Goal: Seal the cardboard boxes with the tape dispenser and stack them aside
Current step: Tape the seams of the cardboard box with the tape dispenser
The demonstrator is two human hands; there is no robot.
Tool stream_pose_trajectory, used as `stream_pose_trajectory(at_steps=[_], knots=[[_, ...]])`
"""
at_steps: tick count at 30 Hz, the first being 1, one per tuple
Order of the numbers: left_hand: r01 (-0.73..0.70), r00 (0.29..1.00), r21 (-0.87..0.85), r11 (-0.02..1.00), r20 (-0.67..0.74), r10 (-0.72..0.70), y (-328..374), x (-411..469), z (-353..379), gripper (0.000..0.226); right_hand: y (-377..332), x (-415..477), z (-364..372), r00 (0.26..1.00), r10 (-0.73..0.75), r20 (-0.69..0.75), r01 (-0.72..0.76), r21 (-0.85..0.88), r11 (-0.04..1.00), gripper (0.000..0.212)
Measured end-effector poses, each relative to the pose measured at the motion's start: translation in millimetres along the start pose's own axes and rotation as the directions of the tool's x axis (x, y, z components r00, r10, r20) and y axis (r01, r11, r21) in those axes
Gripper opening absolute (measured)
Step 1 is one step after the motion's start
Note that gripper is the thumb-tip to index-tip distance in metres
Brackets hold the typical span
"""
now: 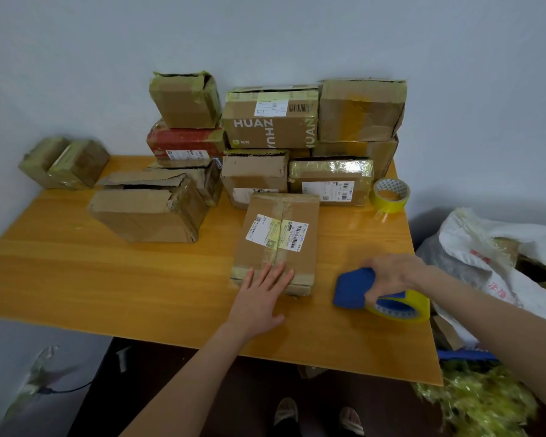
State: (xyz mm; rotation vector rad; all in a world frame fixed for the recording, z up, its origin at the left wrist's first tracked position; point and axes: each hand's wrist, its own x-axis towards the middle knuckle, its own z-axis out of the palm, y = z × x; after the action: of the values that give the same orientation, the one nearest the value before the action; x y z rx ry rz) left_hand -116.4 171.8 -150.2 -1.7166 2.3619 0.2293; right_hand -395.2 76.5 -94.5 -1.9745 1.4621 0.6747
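A flat cardboard box (281, 234) with a white label lies in the middle of the wooden table (108, 279), tape running along its top seam. My left hand (262, 298) lies flat with straight fingers on the box's near end. To the right, my right hand (391, 275) grips the blue tape dispenser (353, 288), which carries a yellow tape roll (404, 307) and rests on the table, apart from the box.
Several boxes (271, 121) are piled against the back wall. A torn open box (148, 209) sits at left, a taped one (63, 162) at the far left edge. A spare yellow tape roll (390, 195) stands at back right. Bags (501, 263) and shredded plastic crowd the right side.
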Motion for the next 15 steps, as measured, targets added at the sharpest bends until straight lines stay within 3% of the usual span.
stream_pose_trajectory(at_steps=[2,4,6,8,10,13,15], knots=[[0.002,1.0,0.001,1.0,0.001,-0.002,1.4,0.5,-0.7,0.095,14.2,-2.3,-4.1,0.999,0.006,-0.037,0.005,0.29,0.957,0.042],[0.01,1.0,0.002,1.0,-0.013,-0.01,2.9,0.6,0.1,0.094,21.8,-1.0,-5.2,0.99,0.034,-0.14,0.054,0.577,0.815,0.037],[0.016,1.0,-0.002,1.0,-0.017,-0.016,3.4,-0.2,-0.5,0.092,18.1,4.2,-0.8,0.966,0.123,-0.229,0.094,0.746,0.659,0.036],[0.012,1.0,-0.008,1.0,-0.014,-0.013,2.6,-0.6,-0.7,0.091,10.4,11.0,9.2,0.941,0.237,-0.242,0.094,0.86,0.502,0.04],[0.006,1.0,-0.013,1.0,-0.01,-0.006,1.4,-1.0,-0.5,0.09,4.6,16.4,20.2,0.939,0.301,-0.165,0.058,0.94,0.336,0.049],[0.002,1.0,-0.016,1.0,-0.013,-0.002,-0.1,-1.0,0.1,0.09,-0.4,25.8,34.4,0.946,0.322,-0.039,0.008,0.995,0.099,0.063],[0.001,1.0,-0.019,1.0,-0.017,-0.001,-0.3,-0.8,0.9,0.09,-3.7,30.1,42.1,0.953,0.303,0.026,-0.02,1.0,-0.023,0.061]])
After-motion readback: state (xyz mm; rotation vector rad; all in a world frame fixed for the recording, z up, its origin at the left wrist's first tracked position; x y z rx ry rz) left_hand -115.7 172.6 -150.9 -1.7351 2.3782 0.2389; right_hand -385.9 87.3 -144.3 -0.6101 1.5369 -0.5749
